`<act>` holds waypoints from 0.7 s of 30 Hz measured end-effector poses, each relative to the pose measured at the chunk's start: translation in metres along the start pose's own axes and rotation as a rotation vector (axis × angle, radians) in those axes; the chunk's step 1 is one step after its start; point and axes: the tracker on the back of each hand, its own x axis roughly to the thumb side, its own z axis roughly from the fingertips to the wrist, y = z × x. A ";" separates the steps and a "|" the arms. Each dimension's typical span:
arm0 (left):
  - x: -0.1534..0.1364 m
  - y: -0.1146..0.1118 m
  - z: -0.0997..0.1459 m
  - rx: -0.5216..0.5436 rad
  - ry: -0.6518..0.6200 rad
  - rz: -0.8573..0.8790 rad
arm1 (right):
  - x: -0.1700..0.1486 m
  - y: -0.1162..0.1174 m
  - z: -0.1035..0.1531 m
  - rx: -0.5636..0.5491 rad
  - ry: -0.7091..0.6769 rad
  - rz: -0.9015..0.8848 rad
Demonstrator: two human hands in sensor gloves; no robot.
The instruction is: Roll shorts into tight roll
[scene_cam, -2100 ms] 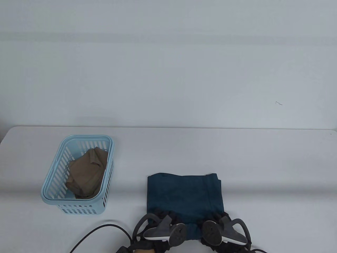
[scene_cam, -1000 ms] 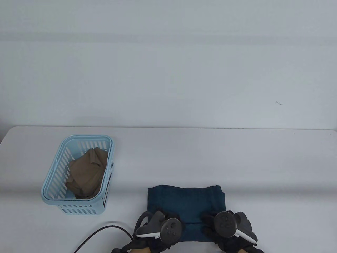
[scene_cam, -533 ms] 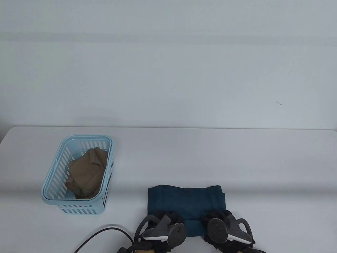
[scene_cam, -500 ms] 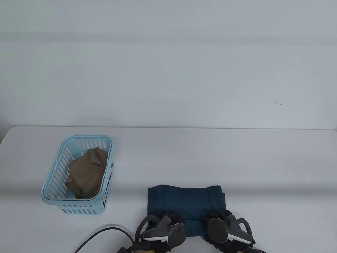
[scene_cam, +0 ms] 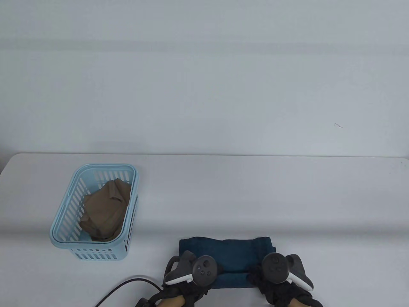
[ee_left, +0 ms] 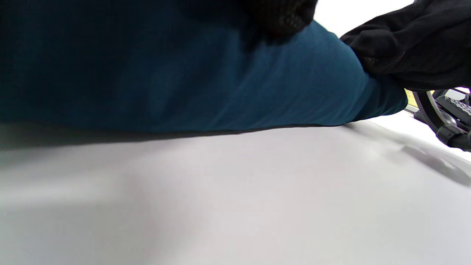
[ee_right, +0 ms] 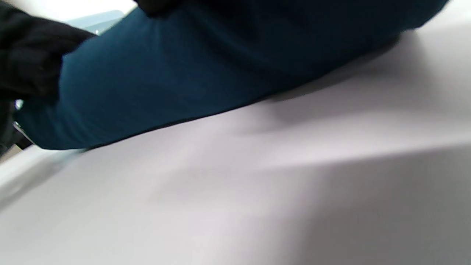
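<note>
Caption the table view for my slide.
Both hands, left hand and right hand, roll teal shorts beside a blue basket of brown cloth.

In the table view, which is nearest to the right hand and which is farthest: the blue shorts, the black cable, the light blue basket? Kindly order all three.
Measured from the right hand:
1. Blue shorts: under the hand itself, at the table's near edge.
2. Black cable: to the left, past the left hand.
3. Light blue basket: far left, holding a brown garment.
</note>
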 end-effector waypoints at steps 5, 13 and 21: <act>0.001 -0.001 0.002 0.017 -0.006 -0.008 | 0.002 0.000 0.000 -0.010 0.016 0.041; 0.010 0.026 0.019 -0.007 -0.094 -0.091 | 0.002 0.000 0.001 -0.085 0.061 0.057; 0.006 0.018 0.015 0.029 -0.035 -0.205 | 0.013 -0.015 0.017 -0.223 -0.062 0.217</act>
